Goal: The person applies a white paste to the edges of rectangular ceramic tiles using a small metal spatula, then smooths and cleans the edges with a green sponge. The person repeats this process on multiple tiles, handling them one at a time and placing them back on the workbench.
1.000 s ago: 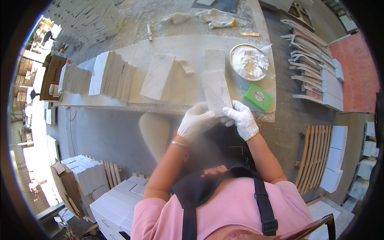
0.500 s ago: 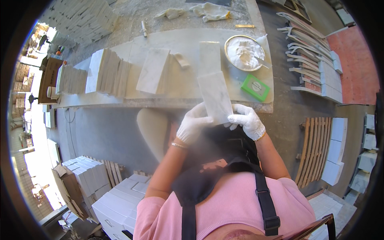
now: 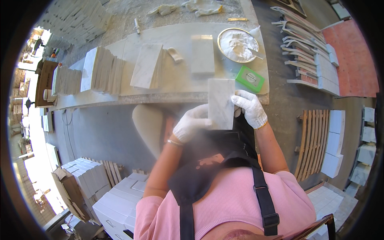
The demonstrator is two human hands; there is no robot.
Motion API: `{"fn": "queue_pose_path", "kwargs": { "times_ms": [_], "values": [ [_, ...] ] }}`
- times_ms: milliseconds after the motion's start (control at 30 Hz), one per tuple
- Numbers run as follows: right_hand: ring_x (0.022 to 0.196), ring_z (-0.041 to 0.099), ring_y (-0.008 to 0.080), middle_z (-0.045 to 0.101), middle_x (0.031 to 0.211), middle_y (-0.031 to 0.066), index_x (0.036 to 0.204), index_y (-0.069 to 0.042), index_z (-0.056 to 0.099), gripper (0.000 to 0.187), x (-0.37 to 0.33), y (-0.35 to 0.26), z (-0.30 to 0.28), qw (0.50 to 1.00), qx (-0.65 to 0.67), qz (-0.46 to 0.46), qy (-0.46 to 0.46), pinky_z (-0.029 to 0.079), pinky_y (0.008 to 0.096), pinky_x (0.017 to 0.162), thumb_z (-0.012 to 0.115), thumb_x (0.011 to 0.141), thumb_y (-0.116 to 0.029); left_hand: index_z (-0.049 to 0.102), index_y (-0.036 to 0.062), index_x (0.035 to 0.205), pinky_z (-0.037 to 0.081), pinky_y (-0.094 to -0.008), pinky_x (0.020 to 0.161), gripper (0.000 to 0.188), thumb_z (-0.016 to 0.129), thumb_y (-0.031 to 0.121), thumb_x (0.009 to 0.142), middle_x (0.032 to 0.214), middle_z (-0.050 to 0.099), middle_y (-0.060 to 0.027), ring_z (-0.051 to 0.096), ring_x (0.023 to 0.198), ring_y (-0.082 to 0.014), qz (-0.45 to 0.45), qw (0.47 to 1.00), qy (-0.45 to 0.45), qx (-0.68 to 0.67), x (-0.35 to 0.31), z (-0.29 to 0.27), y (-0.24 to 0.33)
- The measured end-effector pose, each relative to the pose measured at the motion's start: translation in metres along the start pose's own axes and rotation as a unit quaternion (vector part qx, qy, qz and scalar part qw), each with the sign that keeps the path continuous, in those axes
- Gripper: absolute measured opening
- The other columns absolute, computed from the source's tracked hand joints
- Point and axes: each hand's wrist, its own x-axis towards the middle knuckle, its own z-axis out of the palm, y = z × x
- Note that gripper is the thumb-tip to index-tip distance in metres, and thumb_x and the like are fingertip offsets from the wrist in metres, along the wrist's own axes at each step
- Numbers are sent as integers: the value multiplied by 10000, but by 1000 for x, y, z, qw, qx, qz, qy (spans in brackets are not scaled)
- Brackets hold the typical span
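A white marble tile [image 3: 221, 105] with faint grey veins is held upright over my lap, in front of the table edge. My left hand [image 3: 193, 123], in a white knit glove, grips its left side low down. On the opposite edge, higher up, my right hand [image 3: 249, 108] pinches the tile in a matching glove. Beyond it on the table lies another pale tile [image 3: 203, 55]. To the right of that stand a round bowl of white paste [image 3: 238, 45] with a putty knife [image 3: 256, 53] in it, and a green box [image 3: 250, 79].
Leaning tiles [image 3: 147, 66] and thicker rows of tiles [image 3: 100, 72] line the table's left part. A small white block [image 3: 175, 55] lies between. Gloves [image 3: 202, 7] and a marker [image 3: 137, 26] are farther back. A wooden pallet [image 3: 313, 144] stands right; white boxes [image 3: 120, 202] are lower left.
The tile has turned from a slant to nearly straight and come slightly toward me. My right hand has slid up its edge. The table view has shifted a little left and up.
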Motion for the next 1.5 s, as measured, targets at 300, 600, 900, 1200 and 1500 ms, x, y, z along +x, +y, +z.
{"fn": "queue_pose_path", "kwargs": {
  "times_ms": [300, 600, 900, 1200, 1500],
  "values": [
    [608, 589, 106, 668, 759, 32, 950, -18, 723, 269, 11, 1, 7, 999, -4, -8, 34, 448, 251, 581, 645, 1016, -267, 547, -36, 1445, 509, -415, 1014, 566, 638, 351, 1042, 1348, 654, -123, 623, 1212, -242, 56, 991, 15, -120, 21, -22, -32],
    [604, 586, 107, 667, 751, 35, 913, -25, 714, 263, 24, -1, 10, 999, -1, -2, 34, 439, 250, 582, 668, 1014, -264, 457, -6, 1535, 494, -459, 1026, 751, 519, 571, 1059, 1456, 584, -108, 579, 1280, -253, 33, 984, 0, -174, 28, -33, -37],
    [676, 634, 102, 706, 831, 31, 1060, -17, 740, 239, 40, 5, 7, 999, 23, 9, 40, 481, 244, 628, 656, 1027, -238, 400, 24, 1599, 543, -308, 773, 822, 780, 271, 915, 1256, 665, -45, 652, 988, -149, 56, 996, 43, -48, 25, 3, 4],
    [1089, 710, 304, 737, 1194, 113, 1198, -117, 752, 296, 31, -59, -36, 809, -423, -290, 288, 566, 382, 948, 771, 916, -204, 519, -15, 1480, 519, -291, 793, 654, 756, 247, 930, 1161, 659, -53, 625, 971, -145, 68, 993, 51, -77, 44, -15, 9],
    [1140, 677, 313, 701, 1287, 91, 1251, -208, 734, 435, 86, -86, -82, 743, -624, -90, 224, 535, 434, 959, 701, 934, -504, 465, -13, 1550, 544, -314, 899, 594, 648, 147, 1008, 1241, 660, -51, 650, 1067, -160, 89, 985, 72, -126, 46, -10, 17]
  ]
}}
